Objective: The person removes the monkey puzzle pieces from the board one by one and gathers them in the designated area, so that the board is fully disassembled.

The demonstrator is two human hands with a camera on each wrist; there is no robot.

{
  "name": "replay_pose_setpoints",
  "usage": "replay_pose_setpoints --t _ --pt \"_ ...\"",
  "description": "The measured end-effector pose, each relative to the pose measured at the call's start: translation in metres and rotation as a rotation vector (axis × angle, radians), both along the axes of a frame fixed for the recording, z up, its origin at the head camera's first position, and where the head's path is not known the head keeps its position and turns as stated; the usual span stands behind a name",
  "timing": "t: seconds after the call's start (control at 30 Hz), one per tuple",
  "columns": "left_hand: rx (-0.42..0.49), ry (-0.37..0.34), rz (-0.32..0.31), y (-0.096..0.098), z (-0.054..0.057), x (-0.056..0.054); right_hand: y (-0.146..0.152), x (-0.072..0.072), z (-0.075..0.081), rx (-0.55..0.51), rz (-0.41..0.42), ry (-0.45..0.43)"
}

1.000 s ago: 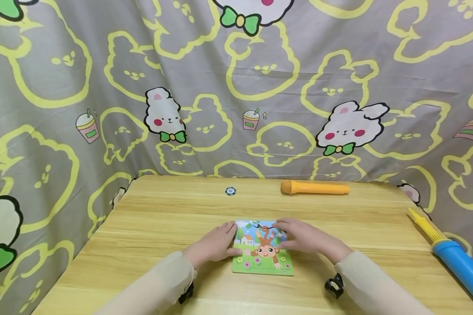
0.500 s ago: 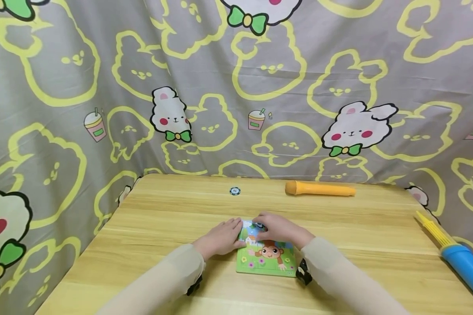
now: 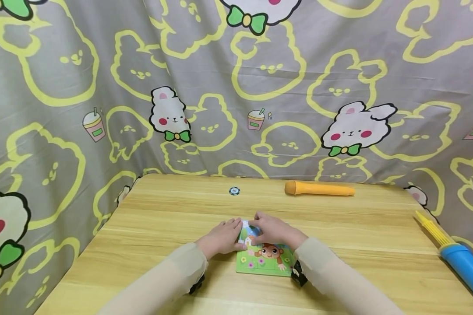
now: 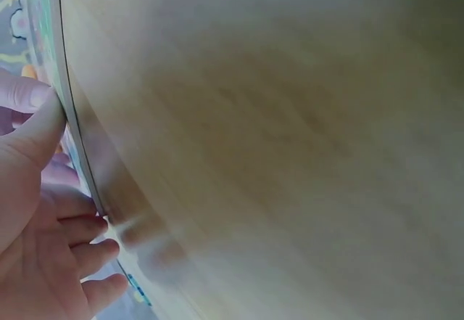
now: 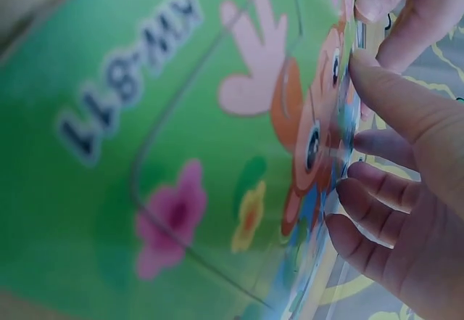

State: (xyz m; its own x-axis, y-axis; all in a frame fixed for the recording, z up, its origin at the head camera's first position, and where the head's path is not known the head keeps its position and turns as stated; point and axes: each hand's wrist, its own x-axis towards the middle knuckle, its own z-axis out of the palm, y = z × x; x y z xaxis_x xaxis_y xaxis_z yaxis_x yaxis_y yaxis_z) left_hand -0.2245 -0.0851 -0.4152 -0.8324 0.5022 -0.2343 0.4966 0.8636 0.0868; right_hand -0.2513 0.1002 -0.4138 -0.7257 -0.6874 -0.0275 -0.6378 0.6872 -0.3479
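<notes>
A square monkey jigsaw puzzle (image 3: 256, 264) lies flat on the wooden table, green along its near side and blue at the top. Against its left edge rests my left hand (image 3: 222, 236), the thumb over the board and the other fingers stretched along the side. My right hand (image 3: 273, 229) reaches across the upper part, its loosely bent fingers and thumb touching the picture and hiding the monkey's body. In the right wrist view, the fingertips (image 5: 344, 229) meet the puzzle surface, spread apart. The left wrist view has the left thumb (image 4: 43, 128) on the board's edge.
Toward the back of the table (image 3: 173, 205) lie a dark-rimmed poker chip (image 3: 234, 190) and an orange toy microphone (image 3: 321, 189). A blue tube with a yellow pointed tip (image 3: 463, 267) lies at the right edge. A patterned grey curtain (image 3: 217, 78) hangs behind and at the sides.
My right hand has left the puzzle's right edge and moved left over its upper part, with a slight further shift left since half a second ago. The left hand stays at the left edge.
</notes>
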Motion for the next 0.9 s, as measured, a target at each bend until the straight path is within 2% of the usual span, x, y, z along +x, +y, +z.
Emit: replay_pose_setpoints --t 0.3,0.9 --pt "0.012 0.0 0.0 0.001 0.003 0.001 -0.006 -0.001 -0.001 -0.054 -0.074 -0.074" --pt "0.003 -0.009 0.023 0.002 0.003 0.002 -0.011 -0.009 -0.007 -0.135 -0.134 -0.18"
